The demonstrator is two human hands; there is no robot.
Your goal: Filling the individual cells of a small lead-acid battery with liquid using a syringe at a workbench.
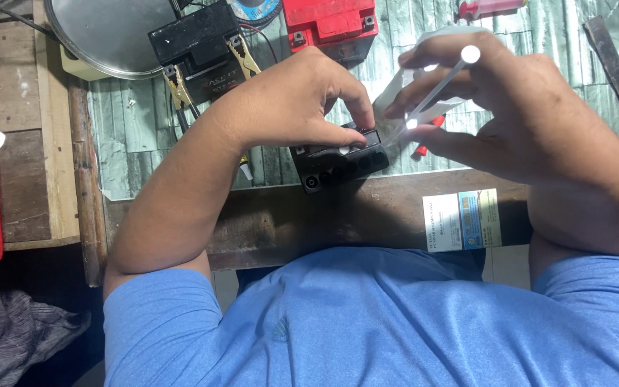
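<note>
At bench edge: left hand [291, 100] fingers pressing small black battery [338, 158]; right hand [510, 107] fingers pinching white tube [442, 84], slanting down-left.

A rectangular sticker [461, 220] lies flat on the dark wooden front edge of the counter [288, 215], right of centre; it is split into upright panels, white at the left, pale blue in the middle, cream-yellow at the right; a faint reddish printed label [225, 77] runs across the side of the black battery [202, 50] standing near the counter's far edge.
</note>
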